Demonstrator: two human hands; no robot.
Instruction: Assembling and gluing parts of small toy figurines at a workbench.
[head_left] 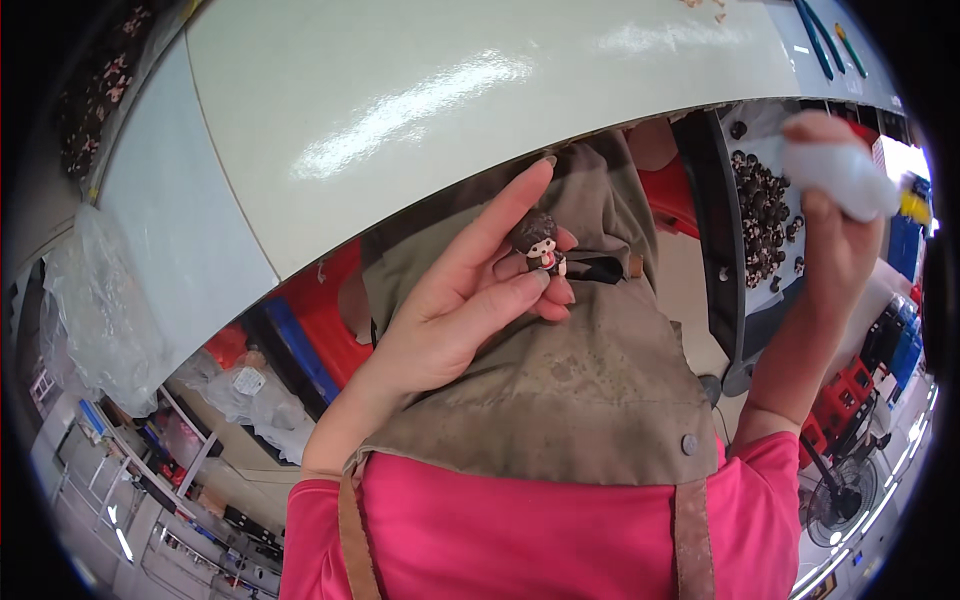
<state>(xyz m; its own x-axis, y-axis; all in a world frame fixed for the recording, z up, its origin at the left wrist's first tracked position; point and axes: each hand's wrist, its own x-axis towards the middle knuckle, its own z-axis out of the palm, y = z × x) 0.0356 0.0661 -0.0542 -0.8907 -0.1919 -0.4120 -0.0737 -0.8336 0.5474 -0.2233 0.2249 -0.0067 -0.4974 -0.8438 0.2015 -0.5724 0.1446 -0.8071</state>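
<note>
A small figurine [541,244] with dark brown hair, a pale face and a reddish patch on its front is pinched between the thumb and fingers of my left hand [470,295]. That hand is over my lap, its index finger stretched out toward the table edge. Off to the right, my right hand [838,240] is raised and grips a whitish, rounded object [840,172], smeared by motion and bottle-like in shape. Below and left of the right hand, an open drawer [722,250] holds many small dark brown and pale pieces [762,215].
A glossy pale table [400,120] curves across the front. Blue-handled pliers [820,40] lie at its far right. Clear plastic bags [100,310] hang at the left, below a container of brown pieces [100,90]. A fan [840,500] stands at the lower right.
</note>
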